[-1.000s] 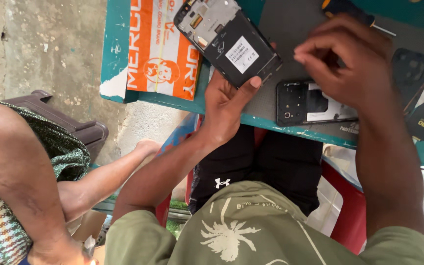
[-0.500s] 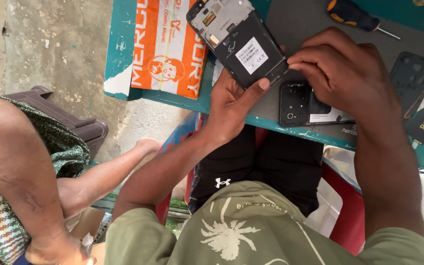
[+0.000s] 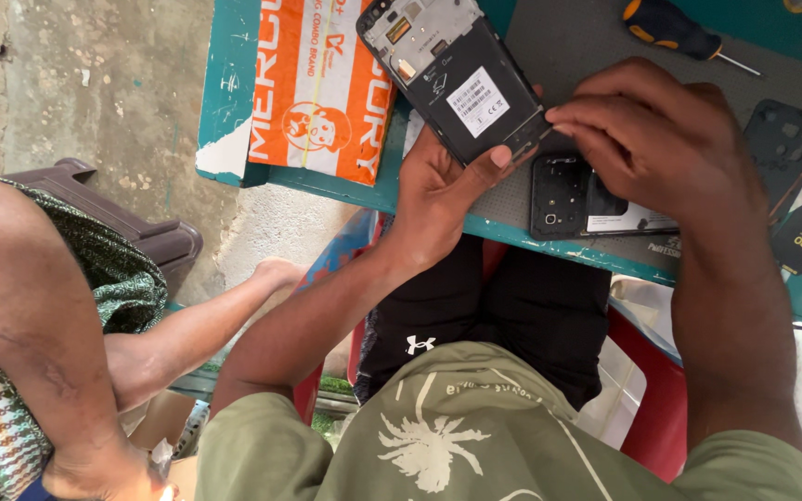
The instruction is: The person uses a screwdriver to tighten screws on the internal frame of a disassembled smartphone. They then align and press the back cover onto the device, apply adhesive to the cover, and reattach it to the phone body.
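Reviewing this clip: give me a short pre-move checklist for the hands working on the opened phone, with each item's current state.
1. Left hand supports the phone from below, thumb on its lower edge: ok.
2. Right hand has its fingertips at the phone's lower corner: ok.
3. What the right fingertips pinch there: cannot tell, it is hidden.
4. Phone's back is off, with the board and labelled battery exposed: ok.
5. Screwdriver lies on the grey mat above the right hand, untouched: ok.
6. Black back cover lies on the mat near the table edge, partly under the right hand: ok.
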